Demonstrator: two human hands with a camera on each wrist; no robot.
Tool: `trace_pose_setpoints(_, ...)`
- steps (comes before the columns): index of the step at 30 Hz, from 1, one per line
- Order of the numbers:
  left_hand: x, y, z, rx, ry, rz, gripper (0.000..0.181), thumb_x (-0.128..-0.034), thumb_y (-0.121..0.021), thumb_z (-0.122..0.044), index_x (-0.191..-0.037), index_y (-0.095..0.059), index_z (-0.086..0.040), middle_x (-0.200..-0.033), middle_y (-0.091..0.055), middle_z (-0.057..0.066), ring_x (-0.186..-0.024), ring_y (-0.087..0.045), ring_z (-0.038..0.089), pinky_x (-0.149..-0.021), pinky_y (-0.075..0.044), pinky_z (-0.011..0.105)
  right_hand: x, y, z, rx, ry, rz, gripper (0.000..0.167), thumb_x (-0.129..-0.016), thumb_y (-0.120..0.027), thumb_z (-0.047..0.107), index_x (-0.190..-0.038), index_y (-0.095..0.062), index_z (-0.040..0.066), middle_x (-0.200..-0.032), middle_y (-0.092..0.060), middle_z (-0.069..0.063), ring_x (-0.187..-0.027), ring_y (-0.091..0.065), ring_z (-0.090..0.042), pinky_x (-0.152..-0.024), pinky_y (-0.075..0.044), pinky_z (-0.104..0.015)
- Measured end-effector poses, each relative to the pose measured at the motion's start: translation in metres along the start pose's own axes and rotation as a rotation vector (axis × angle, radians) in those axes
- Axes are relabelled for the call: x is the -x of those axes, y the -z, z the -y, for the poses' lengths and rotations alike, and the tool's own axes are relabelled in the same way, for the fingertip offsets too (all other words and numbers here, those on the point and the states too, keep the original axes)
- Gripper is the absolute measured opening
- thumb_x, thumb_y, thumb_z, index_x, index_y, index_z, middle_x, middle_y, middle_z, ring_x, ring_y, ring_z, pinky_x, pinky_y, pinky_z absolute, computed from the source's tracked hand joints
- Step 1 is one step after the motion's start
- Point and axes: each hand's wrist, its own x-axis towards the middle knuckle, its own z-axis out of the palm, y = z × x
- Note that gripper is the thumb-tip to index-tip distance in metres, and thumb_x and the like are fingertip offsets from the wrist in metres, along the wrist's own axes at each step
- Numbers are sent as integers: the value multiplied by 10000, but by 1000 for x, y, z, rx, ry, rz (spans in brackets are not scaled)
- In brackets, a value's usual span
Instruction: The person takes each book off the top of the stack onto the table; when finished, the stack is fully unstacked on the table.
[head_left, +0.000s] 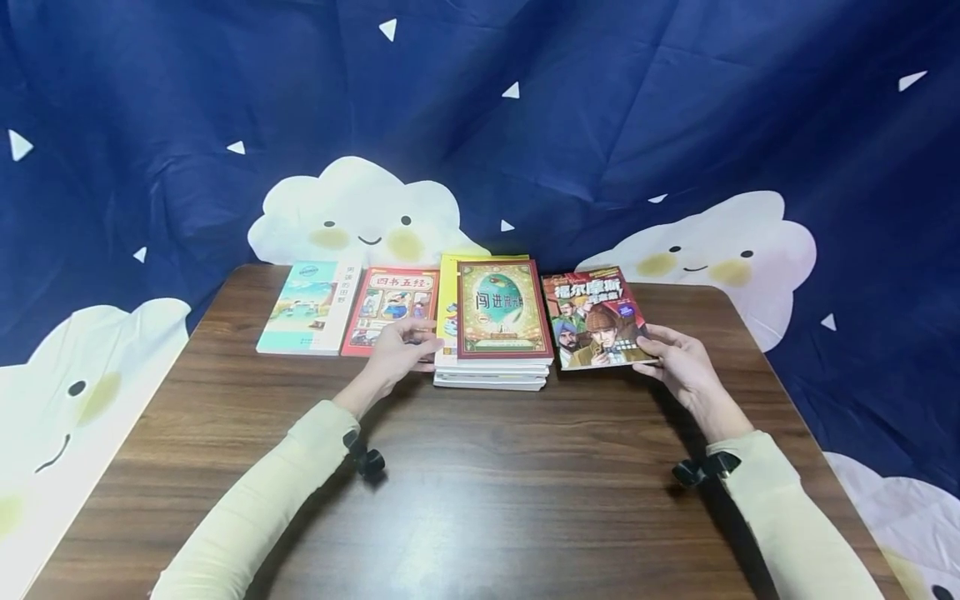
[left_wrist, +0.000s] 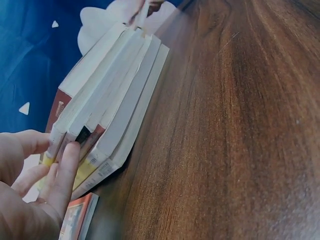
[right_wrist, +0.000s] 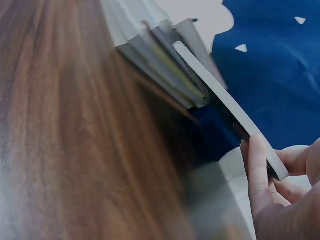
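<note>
A comic-style book point(head_left: 596, 321) with a detective on its cover is pinched at its right edge by my right hand point(head_left: 678, 367). In the right wrist view the held book point(right_wrist: 225, 105) is raised off the table, thumb and fingers on opposite faces. To its left stands a stack of books point(head_left: 491, 375), topped by a book with a green oval and gold frame point(head_left: 498, 308). My left hand point(head_left: 397, 354) is at the stack's left side. The left wrist view shows its extended fingers point(left_wrist: 65, 175) touching the spines of the stacked books point(left_wrist: 115, 115).
Left of the stack lie a red book point(head_left: 390, 304) and a pale blue and white book point(head_left: 303, 312). A yellow book point(head_left: 448, 283) shows under the top one. The wooden table point(head_left: 480, 483) ends at a blue curtain point(head_left: 570, 125) with clouds.
</note>
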Motion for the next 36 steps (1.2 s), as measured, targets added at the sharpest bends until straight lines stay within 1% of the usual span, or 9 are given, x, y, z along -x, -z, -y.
trace_pose_setpoints(5,0,0,1,-12,-7,-4,467,-959,-752,-54,-1403,-615,-6,-1190,-701,162,-775,-739,101,-784,-711,358,-16,-10,-14,65,-36,-22,221,-1031,-640,24,-1242,-596,73,-955,-705,91,-807,-719,-48,-712,-687,-225)
trace_pose_setpoints(16,3,-2,1,-42,-5,2,458,-972,-745,-75,-1408,-612,-19,-1229,-702,192,-799,-748,118,-796,-709,365,-45,-16,-25,243,-38,2,594,-1050,-616,50,-1533,-333,-147,-956,-664,101,-811,-729,-27,-771,-694,-241)
trace_pose_setpoints(20,2,-1,1,-43,-1,-2,467,-970,-747,-72,-1413,-610,-16,-1233,-698,202,-786,-740,112,-804,-709,369,-48,-12,-22,422,-4,-17,606,-1042,-655,130,-1516,-403,-151,-905,-695,175,-760,-713,7,-728,-691,-233)
trace_pose_setpoints(23,0,-1,1,-44,-5,-1,478,-969,-752,-78,-1420,-605,-15,-1249,-693,212,-783,-742,103,-816,-707,373,-49,-4,-17,520,71,-73,550,-1028,-684,157,-1459,-505,-134,-842,-718,225,-698,-701,13,-657,-680,-221)
trace_pose_setpoints(27,0,-2,1,-39,-5,5,477,-971,-748,-75,-1422,-604,-16,-1249,-686,209,-785,-746,99,-820,-707,378,-44,1,-9,483,163,-127,276,-1017,-691,113,-1257,-687,-23,-795,-761,219,-648,-716,-9,-593,-657,-196)
trace_pose_setpoints(29,1,-2,1,-36,-3,3,473,-971,-746,-70,-1420,-606,-16,-1241,-686,203,-785,-745,101,-816,-708,378,-39,-4,-6,412,173,-98,131,-1017,-689,95,-1142,-724,74,-801,-788,174,-650,-737,-31,-601,-659,-192)
trace_pose_setpoints(31,1,-1,1,-36,-3,-3,474,-970,-746,-66,-1419,-606,-17,-1236,-691,197,-784,-745,100,-811,-709,375,-34,-16,-5,337,158,-36,93,-1018,-683,74,-1090,-716,124,-824,-804,130,-664,-751,-54,-624,-666,-196)
trace_pose_setpoints(33,1,-1,2,-34,-6,-5,474,-970,-746,-66,-1419,-605,-16,-1234,-692,193,-785,-743,100,-809,-709,373,-29,-32,-4,295,136,30,140,-1022,-670,56,-1159,-698,52,-849,-812,96,-686,-762,-76,-658,-678,-213)
trace_pose_setpoints(36,1,-1,2,-36,-14,0,478,-970,-747,-69,-1422,-602,-15,-1237,-693,194,-794,-744,103,-817,-708,376,-24,-56,-6,309,107,85,363,-1030,-659,58,-1344,-583,-107,-850,-801,109,-708,-760,-79,-702,-686,-230)
